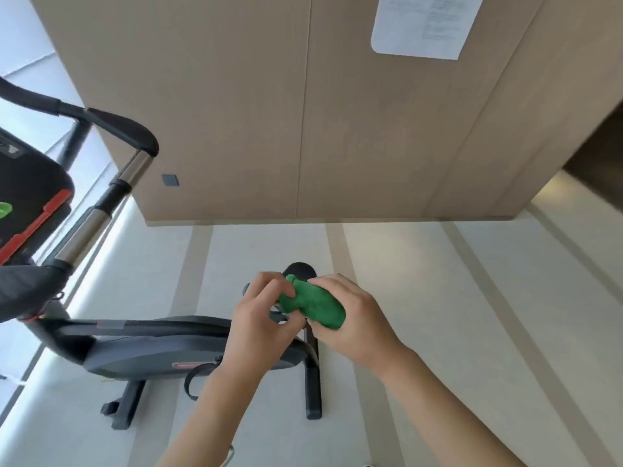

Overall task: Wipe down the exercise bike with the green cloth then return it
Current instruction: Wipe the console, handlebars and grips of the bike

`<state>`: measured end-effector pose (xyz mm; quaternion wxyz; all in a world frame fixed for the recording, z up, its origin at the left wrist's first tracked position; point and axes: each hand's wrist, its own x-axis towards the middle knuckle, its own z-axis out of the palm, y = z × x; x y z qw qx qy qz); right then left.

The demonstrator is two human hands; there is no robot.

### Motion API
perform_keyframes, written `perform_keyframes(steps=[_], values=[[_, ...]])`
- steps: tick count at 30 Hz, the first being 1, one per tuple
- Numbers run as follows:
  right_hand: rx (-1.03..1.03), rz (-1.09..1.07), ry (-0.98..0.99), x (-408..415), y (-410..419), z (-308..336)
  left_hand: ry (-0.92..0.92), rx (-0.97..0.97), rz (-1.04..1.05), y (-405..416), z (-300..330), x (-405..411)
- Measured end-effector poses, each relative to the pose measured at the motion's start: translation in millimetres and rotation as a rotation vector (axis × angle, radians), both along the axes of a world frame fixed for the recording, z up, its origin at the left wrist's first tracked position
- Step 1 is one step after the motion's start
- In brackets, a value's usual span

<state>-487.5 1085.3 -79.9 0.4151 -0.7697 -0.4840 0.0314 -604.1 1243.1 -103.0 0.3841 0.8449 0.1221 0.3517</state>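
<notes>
Your right hand (350, 318) grips the bunched green cloth (313, 305), while your left hand (259, 318) pinches its near end. Both hands hold it above the exercise bike (151, 345), just before the black seat (300, 269).

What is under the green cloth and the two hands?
Under the green cloth, held by the left hand and right hand, a dark saddle edge shows. The rest of it is covered.

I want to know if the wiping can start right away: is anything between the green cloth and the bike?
Nothing visible is. Both hands, left hand and right hand, hold the bunched green cloth directly above the exercise bike, with only open air between cloth and frame.
</notes>
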Motion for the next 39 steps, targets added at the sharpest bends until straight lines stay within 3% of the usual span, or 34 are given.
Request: perform_keyframes(steps=[7, 19, 30, 39], values=[[0.018, -0.078, 0.044, 103, -96, 0, 0.039, 0.084, -0.128, -83, 13, 107], [0.037, -0.417, -0.021, 245, -246, -19, 0.134, 0.114, -0.393, -205, 27, 263], [0.137, -0.634, 0.017, 324, -295, -25, 0.26, 0.139, -0.436, -219, 30, 357], [0.157, -0.69, 0.018, 421, -268, -21, 0.285, 0.12, -0.417, -174, 21, 461]])
